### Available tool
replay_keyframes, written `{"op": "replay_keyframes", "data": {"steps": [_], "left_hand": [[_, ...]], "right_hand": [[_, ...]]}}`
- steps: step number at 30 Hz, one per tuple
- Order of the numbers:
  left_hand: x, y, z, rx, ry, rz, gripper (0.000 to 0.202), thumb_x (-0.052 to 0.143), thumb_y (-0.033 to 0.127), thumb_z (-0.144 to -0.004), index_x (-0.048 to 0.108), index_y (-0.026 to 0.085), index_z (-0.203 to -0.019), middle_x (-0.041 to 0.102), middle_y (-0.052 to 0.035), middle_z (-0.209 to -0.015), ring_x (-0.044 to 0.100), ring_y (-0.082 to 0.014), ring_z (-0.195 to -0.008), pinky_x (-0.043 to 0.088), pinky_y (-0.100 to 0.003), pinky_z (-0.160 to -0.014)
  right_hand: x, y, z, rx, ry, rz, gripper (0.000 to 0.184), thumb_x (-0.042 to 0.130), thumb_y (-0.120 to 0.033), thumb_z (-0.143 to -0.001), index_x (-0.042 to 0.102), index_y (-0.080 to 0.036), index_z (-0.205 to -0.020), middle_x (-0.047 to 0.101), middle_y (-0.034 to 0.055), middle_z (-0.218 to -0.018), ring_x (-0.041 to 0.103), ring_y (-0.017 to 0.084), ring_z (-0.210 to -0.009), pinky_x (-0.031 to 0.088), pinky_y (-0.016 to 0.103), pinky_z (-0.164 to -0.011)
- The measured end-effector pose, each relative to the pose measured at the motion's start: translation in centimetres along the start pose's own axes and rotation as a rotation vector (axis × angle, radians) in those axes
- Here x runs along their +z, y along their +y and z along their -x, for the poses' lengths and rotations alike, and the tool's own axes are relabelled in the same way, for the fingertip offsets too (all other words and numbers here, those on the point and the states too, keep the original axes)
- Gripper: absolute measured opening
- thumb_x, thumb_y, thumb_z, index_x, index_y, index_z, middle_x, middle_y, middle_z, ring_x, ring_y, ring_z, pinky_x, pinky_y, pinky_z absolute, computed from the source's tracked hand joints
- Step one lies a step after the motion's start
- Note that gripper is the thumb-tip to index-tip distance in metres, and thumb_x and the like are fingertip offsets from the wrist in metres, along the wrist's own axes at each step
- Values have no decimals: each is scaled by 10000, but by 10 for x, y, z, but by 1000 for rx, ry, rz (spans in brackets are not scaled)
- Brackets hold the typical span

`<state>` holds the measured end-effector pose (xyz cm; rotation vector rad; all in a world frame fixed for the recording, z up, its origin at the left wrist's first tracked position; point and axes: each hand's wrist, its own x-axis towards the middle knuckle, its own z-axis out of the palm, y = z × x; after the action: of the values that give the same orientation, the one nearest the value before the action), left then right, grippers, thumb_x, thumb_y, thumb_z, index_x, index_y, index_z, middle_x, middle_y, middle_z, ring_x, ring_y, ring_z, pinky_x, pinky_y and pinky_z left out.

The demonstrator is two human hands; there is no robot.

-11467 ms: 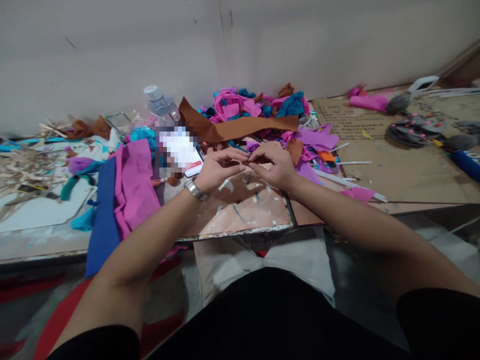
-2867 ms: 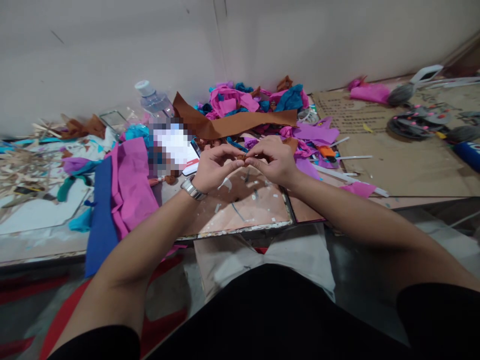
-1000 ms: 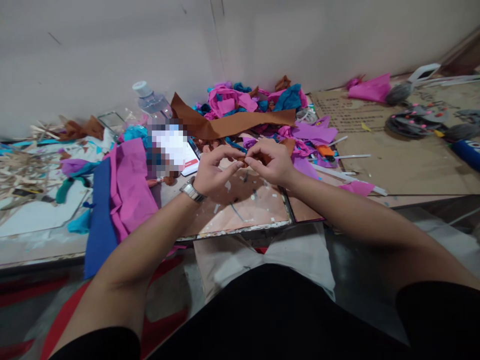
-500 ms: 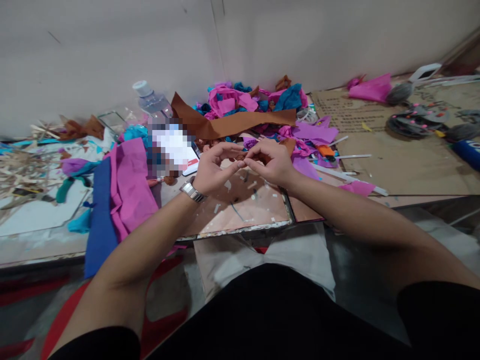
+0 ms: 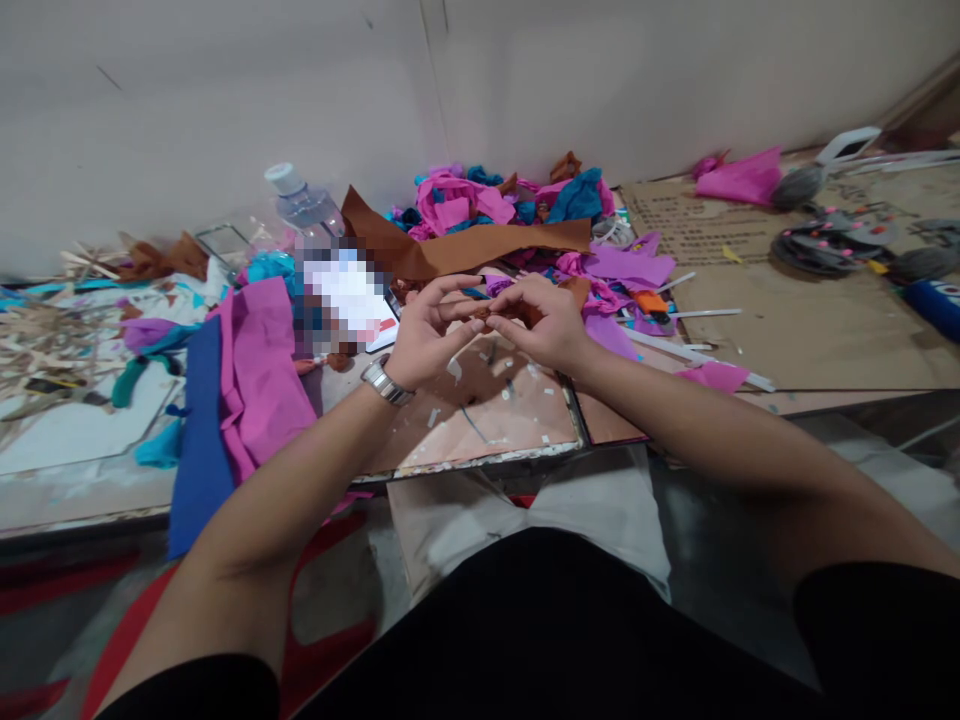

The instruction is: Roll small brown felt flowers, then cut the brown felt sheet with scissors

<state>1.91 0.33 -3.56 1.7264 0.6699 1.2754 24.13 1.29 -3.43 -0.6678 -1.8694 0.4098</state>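
Between my fingertips is a small crumpled piece of brown crepe paper [image 5: 484,313], mostly covered by the fingers. My left hand [image 5: 431,335], with a metal watch [image 5: 385,380] on its wrist, pinches it from the left. From the other side my right hand [image 5: 546,322] grips it with thumb and bent fingers. Both hands are held above the pinkish board [image 5: 480,410]. Just left of them lies a phone [image 5: 384,330], its screen lit and partly blurred out. Behind the hands stretches a long brown paper strip [image 5: 480,248].
A water bottle [image 5: 304,200] stands behind the phone. Pink paper [image 5: 262,350] and blue paper [image 5: 201,430] hang over the table edge at left. Crumpled coloured paper [image 5: 457,200] is heaped at the back. White sticks [image 5: 705,313] and cardboard [image 5: 750,350] lie at right.
The fingers have shifted slightly around the brown paper, and the left fingers look a little more raised. Everything else stays where it was.
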Motion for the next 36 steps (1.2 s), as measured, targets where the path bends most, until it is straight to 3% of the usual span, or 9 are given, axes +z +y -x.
{"op": "replay_keyframes", "data": {"steps": [6, 13, 19, 23, 32, 36], "left_hand": [[3, -2, 2, -23, -18, 26, 649, 896, 471, -881, 651, 289, -1454, 824, -102, -1215, 812, -284, -1174, 693, -406, -1013], [1, -2, 2, 2, -77, 7, 645, 860, 459, -921, 629, 309, -1505, 729, -127, -1459, 744, -317, -1329, 652, -432, -1092], [1, -7, 2, 26, -121, -37, 810, 809, 518, -951, 461, 309, -1653, 698, -160, -1499, 676, -352, -1422, 578, -515, -1188], [1, -7, 1, 43, -144, -53, 858, 785, 542, -964, 394, 315, -1693, 702, -165, -1475, 679, -344, -1411, 578, -505, -1177], [8, 3, 1, -29, -55, 25, 724, 843, 589, -892, 605, 315, -1518, 776, -131, -1290, 786, -295, -1200, 672, -412, -984], [6, 5, 0, -71, -14, -12, 495, 820, 572, -922, 733, 234, -1274, 808, -118, -1173, 799, -217, -1035, 659, -352, -934]], "right_hand": [[0, 1, 0, 14, -20, 30, 360, 759, -575, -968, 783, -231, -1069, 817, 75, -1023, 716, 257, -951, 535, 412, -884], [0, 7, -1, -31, -9, 54, 434, 765, -654, -945, 798, -244, -1086, 818, 68, -998, 723, 256, -928, 533, 416, -898], [1, 7, -1, -93, -20, 84, 392, 691, -641, -1002, 840, -292, -1099, 760, 65, -1015, 687, 253, -985, 524, 429, -915], [2, 10, 0, -108, -22, 95, 381, 675, -625, -1017, 848, -302, -1124, 733, 74, -1068, 668, 260, -1035, 532, 451, -964], [2, 9, 0, -133, -33, 89, 349, 658, -584, -1037, 826, -296, -1138, 718, 82, -1082, 655, 278, -1051, 534, 487, -966], [3, 11, 0, -141, -35, 97, 381, 642, -603, -1041, 823, -284, -1145, 728, 86, -1075, 661, 280, -1046, 519, 487, -954]]}}
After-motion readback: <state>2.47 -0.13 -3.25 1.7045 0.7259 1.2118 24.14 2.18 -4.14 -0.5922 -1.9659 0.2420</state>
